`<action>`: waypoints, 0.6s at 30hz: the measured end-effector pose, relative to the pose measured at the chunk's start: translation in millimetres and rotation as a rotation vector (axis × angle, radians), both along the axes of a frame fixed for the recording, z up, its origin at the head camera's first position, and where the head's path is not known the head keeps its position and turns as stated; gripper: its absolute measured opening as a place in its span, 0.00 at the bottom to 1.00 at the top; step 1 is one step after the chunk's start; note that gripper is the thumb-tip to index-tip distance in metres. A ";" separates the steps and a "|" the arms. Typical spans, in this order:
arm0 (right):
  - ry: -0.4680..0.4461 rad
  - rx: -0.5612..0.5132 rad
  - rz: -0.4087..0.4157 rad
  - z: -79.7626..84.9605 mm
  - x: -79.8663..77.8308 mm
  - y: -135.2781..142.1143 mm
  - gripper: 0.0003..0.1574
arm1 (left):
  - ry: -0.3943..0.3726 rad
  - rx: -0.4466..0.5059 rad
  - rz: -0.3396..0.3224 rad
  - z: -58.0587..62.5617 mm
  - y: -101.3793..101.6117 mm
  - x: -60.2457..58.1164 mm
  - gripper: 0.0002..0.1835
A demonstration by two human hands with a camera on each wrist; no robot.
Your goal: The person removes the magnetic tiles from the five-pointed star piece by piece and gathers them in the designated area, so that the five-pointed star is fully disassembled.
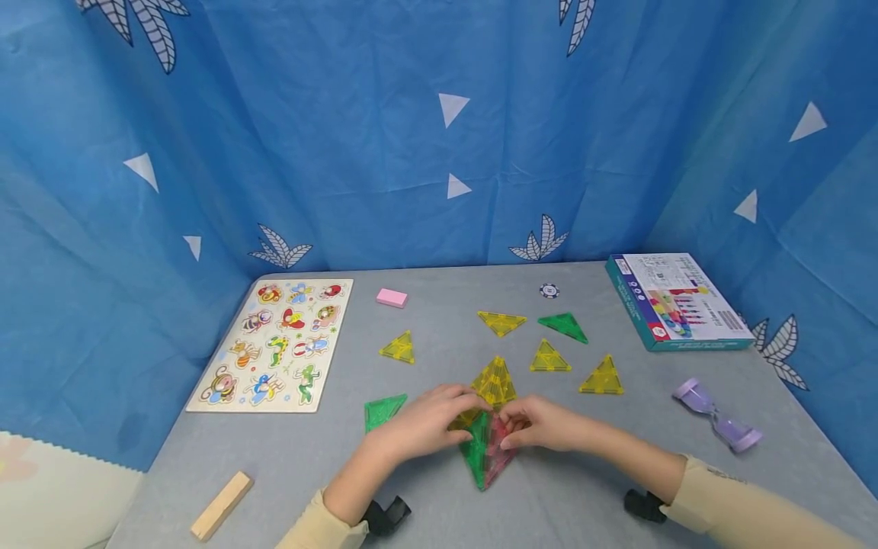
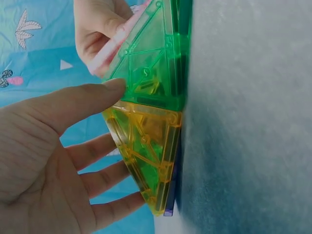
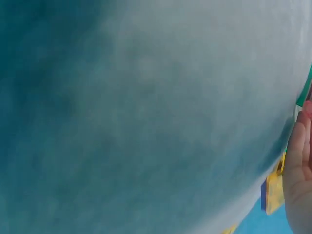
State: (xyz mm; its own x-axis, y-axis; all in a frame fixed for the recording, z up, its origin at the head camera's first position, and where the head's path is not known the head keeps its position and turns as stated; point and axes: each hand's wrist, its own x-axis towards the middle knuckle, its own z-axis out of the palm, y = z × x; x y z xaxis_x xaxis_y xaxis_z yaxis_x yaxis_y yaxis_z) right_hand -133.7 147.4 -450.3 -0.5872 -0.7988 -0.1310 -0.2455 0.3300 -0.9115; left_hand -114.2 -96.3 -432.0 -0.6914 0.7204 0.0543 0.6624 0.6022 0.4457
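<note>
Triangular see-through magnetic tiles stand together as a build on the grey table, with a yellow part [image 1: 495, 381] behind and a green tile [image 1: 475, 457] in front. My left hand [image 1: 428, 419] holds the build from the left. In the left wrist view its thumb lies on the green tile [image 2: 146, 63] and its other fingers reach behind the yellow tile [image 2: 146, 146]. On the right side, my right hand [image 1: 545, 423] pinches a red tile [image 1: 501, 457] against the green one. The right wrist view catches only the edge of the right hand [image 3: 297, 170].
Loose yellow tiles [image 1: 602, 377] and green tiles [image 1: 564, 326] lie around the build. An insect puzzle board [image 1: 274, 351] is at left, a wooden block [image 1: 222, 506] nearer. A box [image 1: 679, 301] and purple sand timer [image 1: 716, 415] are at right. A pink block [image 1: 392, 298] lies behind.
</note>
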 end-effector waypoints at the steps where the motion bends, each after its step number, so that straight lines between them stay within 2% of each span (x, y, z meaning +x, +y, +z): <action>1: 0.012 -0.004 0.013 0.8 -0.7 1.5 0.07 | -0.004 0.004 0.002 0.1 -0.2 -0.2 0.23; 6: 0.019 -0.026 0.063 3.9 -4.6 12.2 0.05 | -0.029 0.021 0.017 1.2 -0.9 -1.2 0.22; 12: 0.027 -0.045 0.082 6.2 -8.4 28.9 0.05 | -0.049 0.025 0.030 1.9 -1.7 -1.0 0.22; 18: 0.040 -0.037 0.035 20.5 -16.6 41.6 0.04 | -0.037 0.024 0.033 1.0 -1.9 -0.1 0.21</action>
State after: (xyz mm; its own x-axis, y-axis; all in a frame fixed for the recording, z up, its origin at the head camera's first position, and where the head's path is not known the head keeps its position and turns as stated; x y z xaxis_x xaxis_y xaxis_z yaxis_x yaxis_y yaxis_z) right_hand -150.3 189.1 -429.8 -0.5633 -0.8225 -0.0781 -0.2922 0.2868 -0.9123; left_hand -114.3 -98.3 -431.1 -0.7169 0.6957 0.0457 0.6252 0.6124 0.4838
